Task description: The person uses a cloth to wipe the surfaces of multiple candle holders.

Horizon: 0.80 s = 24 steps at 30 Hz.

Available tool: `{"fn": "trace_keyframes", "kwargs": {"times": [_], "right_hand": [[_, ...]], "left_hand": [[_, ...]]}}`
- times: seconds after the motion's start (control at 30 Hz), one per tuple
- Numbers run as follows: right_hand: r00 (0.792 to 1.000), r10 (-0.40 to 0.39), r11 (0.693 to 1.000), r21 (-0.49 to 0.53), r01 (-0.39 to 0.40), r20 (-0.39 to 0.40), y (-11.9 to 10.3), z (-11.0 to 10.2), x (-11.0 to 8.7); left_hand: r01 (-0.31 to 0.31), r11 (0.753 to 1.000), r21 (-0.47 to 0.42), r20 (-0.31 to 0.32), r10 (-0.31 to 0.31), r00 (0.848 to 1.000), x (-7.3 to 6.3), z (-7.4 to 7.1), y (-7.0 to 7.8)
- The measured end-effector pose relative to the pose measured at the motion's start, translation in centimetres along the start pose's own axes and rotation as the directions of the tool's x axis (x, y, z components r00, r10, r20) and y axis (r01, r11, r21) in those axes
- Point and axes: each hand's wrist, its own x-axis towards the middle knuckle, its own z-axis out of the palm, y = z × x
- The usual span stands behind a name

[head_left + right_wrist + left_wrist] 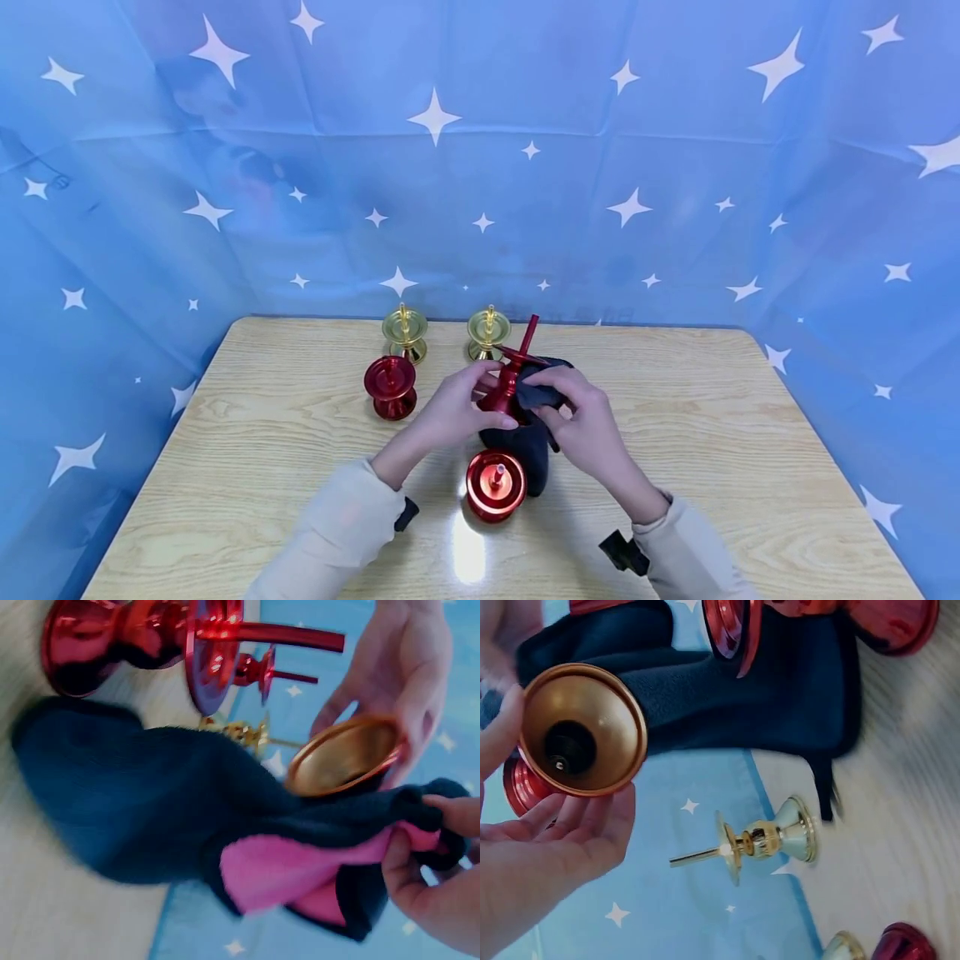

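The left hand grips the base of a tilted red candle holder above the desk, while the fingers of the right hand pinch a dark cloth against it; another red holder stands just in front, overlapping the hanging cloth, a darker red one to the left, and two gold holders behind, near the starry curtain

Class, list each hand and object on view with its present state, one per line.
Held red holder: tilted, in left hand
Dark cloth: bunched, pink side partly showing, pinched by right hand
Near red holder: upright
Left red holder: upright
Left gold holder: upright
Right gold holder: upright
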Motion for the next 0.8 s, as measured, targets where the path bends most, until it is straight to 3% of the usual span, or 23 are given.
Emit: {"fn": "trace_keyframes", "kwargs": {"times": [0.13, 0.23, 0.33, 0.4, 0.47, 0.53, 0.67, 0.8], "right_hand": [[0.988, -0.153, 0.971, -0.185, 0.154, 0.024, -0.6, 0.5, 0.3], [0.986, -0.153, 0.963, -0.213, 0.163, 0.064, -0.6, 0.4, 0.4], [0.993, -0.080, 0.988, -0.128, 0.090, 0.084, -0.2, -0.3, 0.5], [0.996, 0.003, 1.000, -0.021, -0.001, 0.093, 0.2, -0.8, 0.5], [0.989, 0.100, 0.989, 0.099, -0.112, 0.113, 0.7, -1.3, 0.5], [0.973, 0.187, 0.957, 0.200, -0.212, 0.136, 1.2, -1.5, 0.4], [0.953, 0.261, 0.910, 0.289, -0.296, 0.155, 2.0, -1.5, 0.2], [0.957, 0.253, 0.911, 0.299, -0.284, 0.140, 2.4, -1.2, -0.1]], "left_hand": [[-0.065, 0.994, 0.085, 0.009, 0.064, 0.998, 0.0, 0.1, 0.2], [-0.049, 0.998, 0.033, 0.041, 0.047, 0.998, 0.0, -0.2, 0.0], [0.013, 0.994, -0.104, 0.079, -0.005, 0.997, -0.1, -0.9, -0.3], [0.045, 0.972, -0.229, 0.116, -0.018, 0.993, -0.2, -1.4, -0.4], [0.069, 0.936, -0.344, 0.157, -0.015, 0.987, -0.3, -1.8, -0.7], [0.078, 0.900, -0.429, 0.193, 0.006, 0.981, -0.4, -2.1, -0.8], [0.066, 0.868, -0.492, 0.237, 0.061, 0.970, -0.5, -2.3, -1.0], [0.071, 0.869, -0.490, 0.273, 0.075, 0.959, -0.6, -2.2, -0.9]]}}
